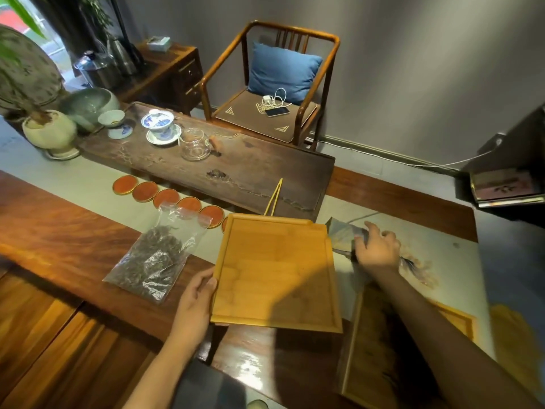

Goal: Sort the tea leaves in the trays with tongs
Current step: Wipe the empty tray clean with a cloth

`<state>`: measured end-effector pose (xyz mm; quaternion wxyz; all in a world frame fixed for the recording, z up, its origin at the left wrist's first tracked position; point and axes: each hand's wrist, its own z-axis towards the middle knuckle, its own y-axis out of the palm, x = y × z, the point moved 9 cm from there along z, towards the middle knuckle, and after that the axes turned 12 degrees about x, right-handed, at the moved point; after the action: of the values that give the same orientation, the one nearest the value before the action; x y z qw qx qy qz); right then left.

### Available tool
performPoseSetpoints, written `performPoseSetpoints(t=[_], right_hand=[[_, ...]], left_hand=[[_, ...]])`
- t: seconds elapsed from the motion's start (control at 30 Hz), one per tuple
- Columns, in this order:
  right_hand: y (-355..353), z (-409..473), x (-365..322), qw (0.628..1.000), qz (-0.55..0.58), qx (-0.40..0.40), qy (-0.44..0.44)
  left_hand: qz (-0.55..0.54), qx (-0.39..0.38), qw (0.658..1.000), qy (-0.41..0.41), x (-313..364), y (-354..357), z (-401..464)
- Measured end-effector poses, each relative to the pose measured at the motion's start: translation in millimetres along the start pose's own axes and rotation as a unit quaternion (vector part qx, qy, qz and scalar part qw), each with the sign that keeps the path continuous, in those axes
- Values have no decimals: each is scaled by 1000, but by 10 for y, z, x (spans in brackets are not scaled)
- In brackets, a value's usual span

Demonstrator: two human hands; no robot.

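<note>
Steadying bamboo tray (274,270), left hand (198,293)

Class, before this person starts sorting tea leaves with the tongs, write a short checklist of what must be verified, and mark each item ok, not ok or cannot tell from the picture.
1. Empty bamboo tray in place: ok; the left hand holds its left edge.
2. Tongs within reach: ok; they lie just beyond the tray's far edge, in neither hand.
3. Tea leaves out of the plastic zip bag: not ok; they are inside the bag, left of the tray.
4. Right hand free: not ok; it grips a silvery packet.
5. Second tray ready: cannot tell; the right forearm and blur hide most of it.
</note>
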<state>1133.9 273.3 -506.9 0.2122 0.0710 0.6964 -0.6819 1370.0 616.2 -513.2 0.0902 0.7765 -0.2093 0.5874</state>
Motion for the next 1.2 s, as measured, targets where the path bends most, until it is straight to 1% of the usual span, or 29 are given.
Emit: performPoseSetpoints(t=[0.07, 0.13, 0.2, 0.27, 0.4, 0.57, 0.63, 0.7, 0.8, 0.97, 1.07, 1.2], right_hand=[[-103, -194, -178, 993, 120, -13, -6], [-202, -427, -283, 971, 236, -33, 16], [-338, -657, -319, 947, 315, -32, 51], [-482, -872, -330, 931, 357, -21, 71], [-646, -1218, -402, 915, 395, -9, 83], [-660, -1476, -683, 909, 412, 8, 60], [-610, -1540, -755, 908, 412, 38, 65], [-528, -1610, -768, 918, 382, 70, 78], [-325, -1775, -695, 941, 310, 92, 97], [-164, -2013, -552, 954, 247, 125, 112], [-94, -2114, -554, 959, 231, 119, 111], [46, -2186, -562, 962, 222, 106, 118]], left_hand=[[1, -12, 1000, 10, 117, 90, -28], [3, -13, 1000, 23, 234, 141, -53], [1, -21, 999, 28, 329, 170, -67], [7, -34, 999, 33, 401, 175, -78], [10, -55, 998, 36, 500, 97, -45], [18, -75, 996, 32, 526, -79, 126], [22, -95, 995, 30, 524, -146, 200], [29, -125, 991, 32, 514, -197, 269], [52, -166, 984, 43, 463, -255, 353], [85, -232, 969, 30, 186, -293, 409], [106, -229, 967, 43, 37, -326, 428], [139, -203, 967, 73, -128, -347, 446]])
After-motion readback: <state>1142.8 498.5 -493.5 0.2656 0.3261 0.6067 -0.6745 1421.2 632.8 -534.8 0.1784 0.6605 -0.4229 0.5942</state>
